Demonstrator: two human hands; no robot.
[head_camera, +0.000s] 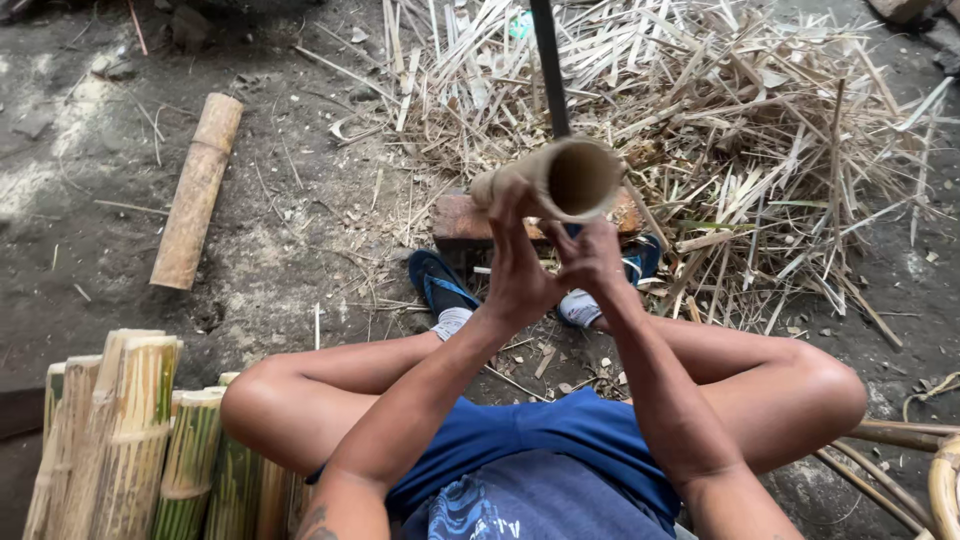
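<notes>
The dirt floor (280, 230) lay strewn with bamboo strips (720, 130). Above a brick (462, 222), the left hand (520, 265) and right hand (592, 258) both gripped a hollow, pale tan bamboo tube (560, 178), its dark open end facing the camera.

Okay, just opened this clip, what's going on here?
A seated person holds a short hollow bamboo tube up in front of them with both hands, the left hand and the right hand gripping it from below, its open end facing the camera. A dark rod stands just behind it. A heap of bamboo strips lies ahead on the dirt ground, a bamboo log to the left, and split bamboo pieces stand beside the left knee.
</notes>
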